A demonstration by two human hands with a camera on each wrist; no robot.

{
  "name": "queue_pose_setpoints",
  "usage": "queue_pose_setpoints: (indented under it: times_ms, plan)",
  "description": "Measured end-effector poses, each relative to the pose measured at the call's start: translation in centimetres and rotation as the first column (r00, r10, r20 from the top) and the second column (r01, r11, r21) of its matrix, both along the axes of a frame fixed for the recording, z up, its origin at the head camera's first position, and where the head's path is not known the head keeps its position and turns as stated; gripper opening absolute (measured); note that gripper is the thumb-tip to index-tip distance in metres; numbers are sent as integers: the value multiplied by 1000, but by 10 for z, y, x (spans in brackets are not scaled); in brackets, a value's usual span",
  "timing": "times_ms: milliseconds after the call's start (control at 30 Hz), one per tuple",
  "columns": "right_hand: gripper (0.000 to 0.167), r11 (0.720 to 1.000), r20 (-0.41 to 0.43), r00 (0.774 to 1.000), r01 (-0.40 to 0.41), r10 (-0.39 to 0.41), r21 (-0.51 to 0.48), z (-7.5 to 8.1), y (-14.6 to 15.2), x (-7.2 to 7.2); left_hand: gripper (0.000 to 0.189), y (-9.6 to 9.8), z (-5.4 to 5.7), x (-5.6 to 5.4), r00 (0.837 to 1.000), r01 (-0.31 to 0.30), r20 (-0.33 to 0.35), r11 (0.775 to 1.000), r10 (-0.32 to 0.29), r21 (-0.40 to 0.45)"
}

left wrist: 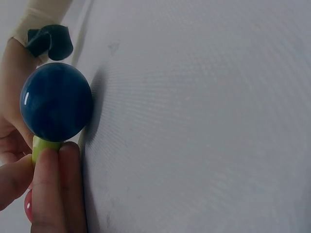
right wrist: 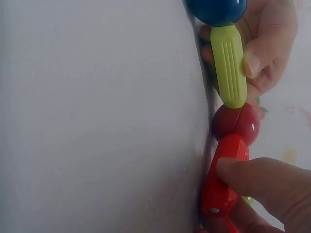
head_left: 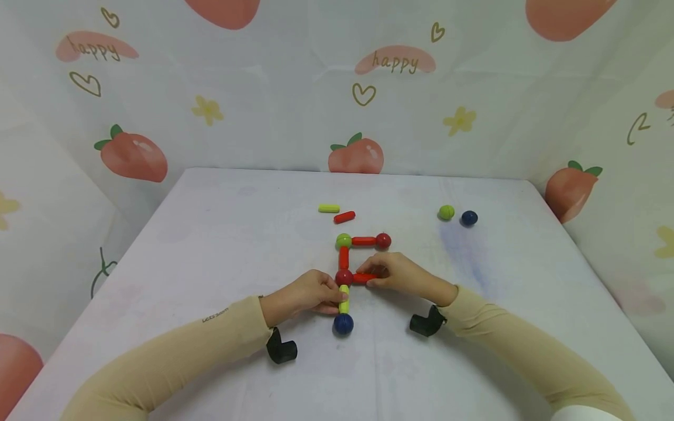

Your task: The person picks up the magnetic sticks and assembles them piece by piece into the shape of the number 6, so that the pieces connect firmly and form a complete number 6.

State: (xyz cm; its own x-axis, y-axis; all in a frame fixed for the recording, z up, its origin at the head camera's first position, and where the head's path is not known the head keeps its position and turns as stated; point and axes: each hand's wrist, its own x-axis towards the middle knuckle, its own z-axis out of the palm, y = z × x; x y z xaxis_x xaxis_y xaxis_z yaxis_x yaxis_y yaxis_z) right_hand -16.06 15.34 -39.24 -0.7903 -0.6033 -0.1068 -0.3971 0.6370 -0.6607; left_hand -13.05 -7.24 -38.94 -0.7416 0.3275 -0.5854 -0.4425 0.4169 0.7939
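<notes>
A white table [head_left: 210, 245] is topped by a joined ball-and-rod figure [head_left: 344, 257] near its middle. From the left, the figure's yellow-green rod [head_left: 344, 307] is pinched by the left hand [head_left: 313, 290], just far of a blue ball [head_left: 343, 324]. From the right, a red rod [head_left: 362, 279] touching the central red ball [head_left: 344, 277] is grasped by the right hand [head_left: 399, 273] (its silvery tip is left exposed). Loose green [head_left: 446, 212] and navy balls [head_left: 469, 218] are seen far right; two small loose rods [head_left: 329, 208], far of the figure.
</notes>
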Motion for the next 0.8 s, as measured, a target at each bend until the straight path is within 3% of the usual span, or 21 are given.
queue_pose_setpoints:
  times_ms: [800]
  plan:
    - [30, 1000, 24, 1000, -5, 5, -1, 2, -2, 0, 15, -1, 4, 1, 1000, 8, -2, 1000, -8, 5]
